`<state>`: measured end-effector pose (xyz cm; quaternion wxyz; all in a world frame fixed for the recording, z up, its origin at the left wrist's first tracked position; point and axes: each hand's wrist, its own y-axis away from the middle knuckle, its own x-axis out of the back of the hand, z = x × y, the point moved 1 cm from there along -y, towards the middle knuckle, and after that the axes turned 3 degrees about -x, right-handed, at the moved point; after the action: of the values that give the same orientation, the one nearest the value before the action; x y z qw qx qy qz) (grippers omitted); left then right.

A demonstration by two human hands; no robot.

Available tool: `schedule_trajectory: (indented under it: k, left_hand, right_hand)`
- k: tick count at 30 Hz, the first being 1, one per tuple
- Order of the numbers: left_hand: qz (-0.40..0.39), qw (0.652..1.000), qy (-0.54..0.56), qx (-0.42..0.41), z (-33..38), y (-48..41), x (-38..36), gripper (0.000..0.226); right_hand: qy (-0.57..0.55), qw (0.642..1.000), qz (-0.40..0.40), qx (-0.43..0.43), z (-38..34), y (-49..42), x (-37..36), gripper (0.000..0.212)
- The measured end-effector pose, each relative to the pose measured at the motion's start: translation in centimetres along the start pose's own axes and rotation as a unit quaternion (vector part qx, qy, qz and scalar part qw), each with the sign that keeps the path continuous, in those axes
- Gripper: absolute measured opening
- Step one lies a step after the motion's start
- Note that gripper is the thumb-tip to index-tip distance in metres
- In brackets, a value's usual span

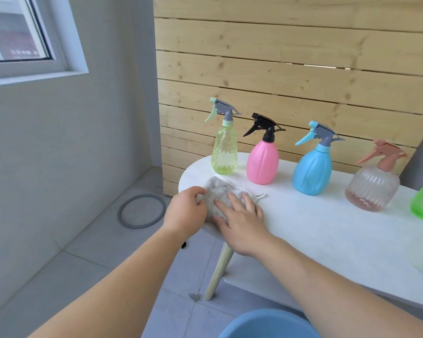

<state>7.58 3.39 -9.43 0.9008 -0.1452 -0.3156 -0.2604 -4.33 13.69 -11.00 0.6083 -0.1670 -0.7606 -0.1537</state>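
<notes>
The left grip point(185, 211) curls round the nubbly grey cloth point(220, 191); the right grip point(242, 220), fingers straight, presses it onto the smooth oval bench point(315, 228).

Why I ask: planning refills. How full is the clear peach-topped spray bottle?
Nearly empty: through the peach-topped spray bottle only a shallow pinkish layer shows at its base.

Both hands on a grey cloth point(224, 195) at the white table point(315, 223) end — left hand point(186, 211) gripping, right hand point(242, 222) pressing flat.
</notes>
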Motion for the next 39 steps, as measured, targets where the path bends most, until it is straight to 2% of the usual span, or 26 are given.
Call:
schedule_trajectory:
  k: [6, 13, 20, 24, 28, 31, 39]
  left_hand:
    - [-0.011, 0.999, -0.031, 0.018, 0.1, 0.0, -0.2, 0.047]
    - [0.000, 0.998, 0.050, 0.040, -1.3, -1.0, 0.5, 0.039]
    - [0.011, 0.997, 0.064, 0.049, -1.3, -1.4, 0.3, 0.032]
    - [-0.001, 0.998, 0.043, 0.038, -0.8, -1.3, 0.4, 0.033]
    - [-0.009, 0.999, -0.034, 0.023, -0.8, -0.9, 0.5, 0.018]
    - [-0.026, 0.998, -0.051, 0.002, -0.7, -0.5, 0.5, 0.010]
    - [-0.039, 0.996, -0.080, -0.009, -0.1, 0.2, 0.7, 0.034]
  right_hand:
    - [-0.003, 1.000, -0.015, -0.013, 0.0, -2.1, 0.1, 0.058]
    - [0.015, 0.999, -0.029, -0.002, 0.0, -5.4, 1.1, 0.075]
    - [0.025, 0.999, -0.025, 0.028, 0.8, -7.4, 2.2, 0.053]
    - [0.020, 0.998, -0.040, 0.038, 0.8, -6.4, 3.0, 0.050]
    - [0.049, 0.996, -0.020, 0.066, 0.4, -2.6, 2.7, 0.048]
    - [0.070, 0.996, -0.006, 0.059, 0.3, 0.2, 2.1, 0.045]
    - [-0.008, 0.998, -0.046, 0.044, 1.5, 1.7, 2.1, 0.059]
